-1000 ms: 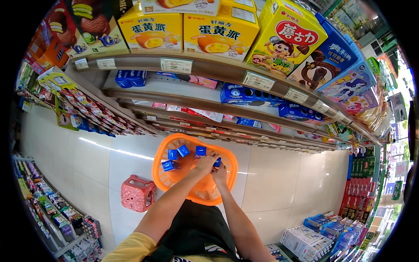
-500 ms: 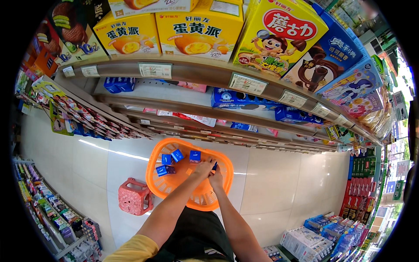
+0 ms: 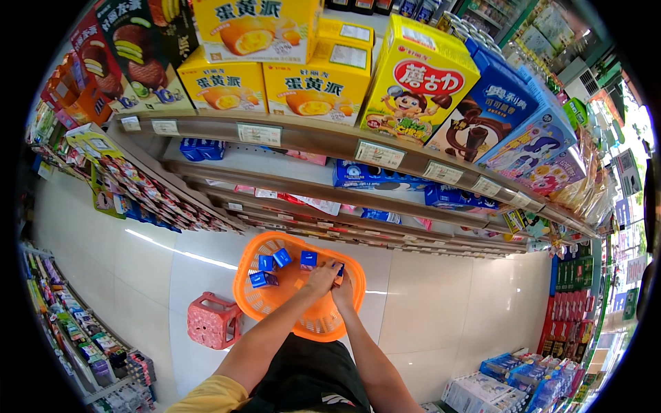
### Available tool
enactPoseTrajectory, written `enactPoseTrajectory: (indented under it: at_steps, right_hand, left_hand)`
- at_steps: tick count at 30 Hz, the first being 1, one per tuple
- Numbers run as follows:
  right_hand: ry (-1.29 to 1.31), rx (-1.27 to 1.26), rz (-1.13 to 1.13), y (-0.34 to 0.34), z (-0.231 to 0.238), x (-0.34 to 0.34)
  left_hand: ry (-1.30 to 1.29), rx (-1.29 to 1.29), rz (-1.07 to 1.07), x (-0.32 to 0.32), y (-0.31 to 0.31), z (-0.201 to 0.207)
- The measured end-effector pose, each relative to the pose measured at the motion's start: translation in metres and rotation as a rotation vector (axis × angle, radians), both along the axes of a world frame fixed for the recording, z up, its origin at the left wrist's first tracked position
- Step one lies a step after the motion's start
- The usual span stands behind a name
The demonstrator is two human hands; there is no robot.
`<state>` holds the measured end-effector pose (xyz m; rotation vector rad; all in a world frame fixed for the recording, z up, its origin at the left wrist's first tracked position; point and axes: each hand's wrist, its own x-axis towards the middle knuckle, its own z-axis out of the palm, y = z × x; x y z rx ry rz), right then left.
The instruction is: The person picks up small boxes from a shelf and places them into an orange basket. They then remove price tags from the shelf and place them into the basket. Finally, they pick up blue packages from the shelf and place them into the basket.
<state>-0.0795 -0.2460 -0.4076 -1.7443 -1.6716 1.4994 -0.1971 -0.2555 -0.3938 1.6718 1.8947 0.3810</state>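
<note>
An orange plastic basket [image 3: 242, 265] is down in front of me, below the shelves. Over its right side both hands meet at a small blue box [image 3: 340, 269], mostly covered by fingers. My left hand [image 3: 321, 279] is closed against the box from the left, and my right hand [image 3: 342, 292] grips it from the right and below. Close by my left hand, another small blue box [image 3: 308, 259] stands in the basket. Toward the basket's left lie more of these boxes: one tilted [image 3: 281, 257], one beside it [image 3: 266, 263] and one nearer me [image 3: 263, 279].
A red plastic stool [image 3: 214, 321] stands left of the basket on the tiled floor [image 3: 441, 296]. Ahead rises a curved shelf [image 3: 323, 138] with yellow cartons [image 3: 313, 89] and a yellow-green box [image 3: 420, 82] on top. Packed goods stand at lower left [image 3: 82, 337] and lower right [image 3: 496, 385].
My view has shifted, so more of the shelf top shows and the basket appears slightly lower. Both hands stay together at the blue box, which now shows a little more between the fingers.
</note>
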Motion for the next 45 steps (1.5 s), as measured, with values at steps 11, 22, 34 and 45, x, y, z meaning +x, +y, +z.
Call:
enactPoseTrajectory:
  at_steps: [11, 22, 34, 45]
  right_hand:
    - [0.077, 0.209, 0.206, 0.001, 0.1, -0.019]
    - [0.289, 0.441, 0.4, 0.038, 0.26, -0.185]
    - [0.377, 0.538, 0.45, 0.061, 0.271, -0.317]
    - [0.384, 0.588, 0.47, 0.074, 0.269, -0.317]
  left_hand:
    - [-0.036, 0.429, 0.233, -0.037, -0.025, 0.089]
    - [0.228, 0.964, 0.683, -0.199, -0.014, 0.252]
    - [0.618, 0.745, 0.801, -0.291, 0.026, 0.246]
    - [0.649, 0.643, 0.786, -0.299, 0.055, 0.238]
